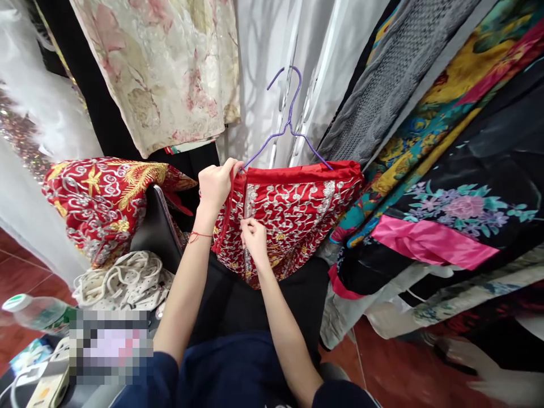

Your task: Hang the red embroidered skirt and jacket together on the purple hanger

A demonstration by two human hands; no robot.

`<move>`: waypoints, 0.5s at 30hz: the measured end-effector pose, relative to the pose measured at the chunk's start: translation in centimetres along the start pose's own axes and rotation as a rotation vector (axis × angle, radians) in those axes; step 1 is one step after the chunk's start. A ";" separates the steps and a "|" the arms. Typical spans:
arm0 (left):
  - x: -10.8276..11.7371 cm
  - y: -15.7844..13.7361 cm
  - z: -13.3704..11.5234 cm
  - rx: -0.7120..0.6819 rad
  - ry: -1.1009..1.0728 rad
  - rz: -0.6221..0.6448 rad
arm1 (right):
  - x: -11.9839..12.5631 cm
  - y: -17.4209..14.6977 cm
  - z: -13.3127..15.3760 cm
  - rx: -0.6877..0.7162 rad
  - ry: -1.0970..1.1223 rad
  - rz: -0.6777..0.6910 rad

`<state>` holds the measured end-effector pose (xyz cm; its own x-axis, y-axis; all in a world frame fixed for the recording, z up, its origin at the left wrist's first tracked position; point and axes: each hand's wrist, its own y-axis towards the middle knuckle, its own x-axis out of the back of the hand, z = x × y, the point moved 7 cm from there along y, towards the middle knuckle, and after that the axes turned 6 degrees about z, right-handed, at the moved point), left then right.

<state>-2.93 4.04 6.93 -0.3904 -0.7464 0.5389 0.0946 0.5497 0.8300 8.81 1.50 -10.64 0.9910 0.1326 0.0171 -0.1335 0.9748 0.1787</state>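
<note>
A red skirt (293, 209) with silver and gold embroidery hangs slack from a purple wire hanger (290, 122) in front of me, its plain red waistband uppermost. My left hand (216, 184) is closed around the waistband's left end, right beside the hanger's arm. Lower down, my right hand (255, 238) pinches the skirt at the silver-edged vertical band on its front. Fingertips of both hands are partly hidden. The skirt's lower part rests over black cloth across my lap.
Another red garment with gold embroidery (102, 198) lies at left beside a dark chair back (159, 226). Below it are a bundled white dotted cloth (127, 280) and a plastic bottle (38, 311). A floral cream garment (170, 73) and a black flowered garment (459, 192) hang around me.
</note>
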 end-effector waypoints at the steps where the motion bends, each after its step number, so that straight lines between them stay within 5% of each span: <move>1: -0.3 -0.1 0.1 0.026 -0.003 0.018 | -0.1 -0.2 -2.1 -0.074 -0.047 0.012; 4: -1.3 -0.3 0.1 0.071 -0.042 0.117 | 0.0 -0.9 -6.3 -0.173 -0.120 0.040; 8: -1.8 -0.9 -0.3 0.050 -0.093 0.213 | 1.0 -1.0 -6.5 -0.158 -0.213 0.085; 12: -2.0 -1.1 -0.1 0.065 -0.053 0.264 | 4.9 -0.2 -0.9 -0.071 -0.374 0.071; 15: -2.0 -1.0 0.3 0.125 -0.017 0.222 | 10.5 0.3 7.6 0.268 -0.629 -0.218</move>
<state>-2.49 5.07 4.98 -0.3877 -0.5963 0.7029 0.0663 0.7426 0.6665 19.22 1.81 -2.92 0.8222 -0.2677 0.5023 -0.0053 0.8789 0.4771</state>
